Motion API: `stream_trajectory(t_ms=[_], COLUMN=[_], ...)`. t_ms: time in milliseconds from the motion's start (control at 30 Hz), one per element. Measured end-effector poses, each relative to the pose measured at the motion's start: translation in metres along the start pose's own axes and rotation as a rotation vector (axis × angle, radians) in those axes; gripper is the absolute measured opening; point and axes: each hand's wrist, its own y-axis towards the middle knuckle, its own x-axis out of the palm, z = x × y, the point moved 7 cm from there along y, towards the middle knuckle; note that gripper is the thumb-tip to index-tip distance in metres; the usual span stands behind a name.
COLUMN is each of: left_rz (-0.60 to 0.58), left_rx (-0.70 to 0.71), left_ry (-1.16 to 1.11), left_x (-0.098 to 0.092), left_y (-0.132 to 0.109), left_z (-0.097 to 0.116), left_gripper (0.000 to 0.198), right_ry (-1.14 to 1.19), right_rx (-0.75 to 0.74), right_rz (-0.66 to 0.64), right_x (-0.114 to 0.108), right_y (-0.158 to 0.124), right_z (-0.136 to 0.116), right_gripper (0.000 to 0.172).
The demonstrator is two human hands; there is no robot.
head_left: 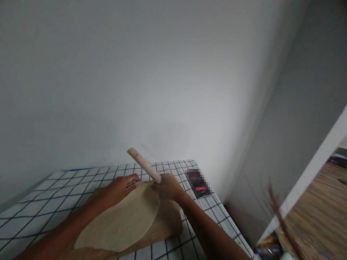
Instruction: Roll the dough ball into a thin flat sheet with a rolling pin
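Observation:
My right hand (169,186) is wrapped round the near end of a pale wooden rolling pin (145,165). The pin slants up and to the left, its far end raised above the table. Below my hands, a thin, wide sheet of dough (119,227) lies over a wooden board (172,220), covering much of it. My left hand (126,186) touches the dough's far edge, just left of the pin. Its fingers point right, a little bent and partly apart; their undersides are hidden.
A white cloth with dark checks (35,206) covers the table. On its right side lies a dark, partly pixelated flat object (199,184). A pale wall (162,79) rises behind the table. At the lower right are a broom-like blurred stick (282,220) and a wood-patterned floor (317,202).

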Motion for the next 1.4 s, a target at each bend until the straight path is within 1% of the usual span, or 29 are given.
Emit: stream_trajectory(t_ms=[33,100,167,233,300,333,400,467,533,600,700,833,967,1067,1233,1333,1400], left_rz=[-0.013,-0.034,-0.006,0.085,0.178,0.197,0.155,0.092,0.068,0.069,0.061,0.087,0.094,0.108,0.145,0.143,0.121], left_rx=[0.014,0.042,0.019,0.005,0.065,0.119,0.23,0.321,0.392,0.413,0.4,0.402,0.402,0.391,0.347,0.335,0.331], left_ry=[0.025,0.07,0.133,0.177,0.229,0.268,0.367,0.447,0.499,0.55,0.629,0.702,0.744,0.748,0.739,0.737,0.746], left_x=[0.007,0.015,0.012,0.002,-0.005,-0.004,0.01,0.03,0.045,0.053,0.059,0.058,0.053,0.049,0.045,0.043,0.042], left_y=[0.007,0.016,0.02,0.016,0.005,-0.003,-0.022,-0.042,-0.059,-0.07,-0.08,-0.098,-0.124,-0.145,-0.17,-0.178,-0.18], left_z=[-0.004,-0.011,-0.018,-0.02,-0.012,-0.006,0.009,0.022,0.034,0.043,0.052,0.064,0.077,0.082,0.079,0.076,0.075], left_gripper=[0.036,0.034,0.032,0.032,0.035,0.038,0.042,0.052,0.061,0.063,0.062,0.061,0.063,0.067,0.068,0.067,0.066], right_ry=[-0.027,-0.073,-0.083,-0.062,-0.011,0.022,0.088,0.138,0.167,0.181,0.186,0.184,0.18,0.176,0.163,0.17,0.167], right_rx=[0.011,0.008,-0.002,-0.019,-0.048,-0.049,-0.06,-0.071,-0.085,-0.097,-0.101,-0.091,-0.085,-0.083,-0.1,-0.116,-0.137], right_rz=[-0.002,0.024,0.074,0.142,0.192,0.204,0.24,0.26,0.265,0.266,0.272,0.29,0.3,0.299,0.308,0.289,0.27], right_x=[0.0,-0.002,-0.007,-0.014,-0.022,-0.025,-0.033,-0.038,-0.04,-0.04,-0.039,-0.036,-0.037,-0.037,-0.036,-0.037,-0.04], right_y=[0.003,0.006,0.006,0.004,0.001,-0.001,-0.005,-0.01,-0.014,-0.017,-0.021,-0.021,-0.02,-0.019,-0.022,-0.023,-0.025], right_z=[0.011,0.025,0.031,0.033,0.035,0.036,0.037,0.035,0.031,0.026,0.024,0.03,0.036,0.039,0.038,0.034,0.027], right_gripper=[0.018,0.018,0.017,0.016,0.018,0.02,0.024,0.028,0.031,0.032,0.032,0.033,0.036,0.039,0.038,0.04,0.041])
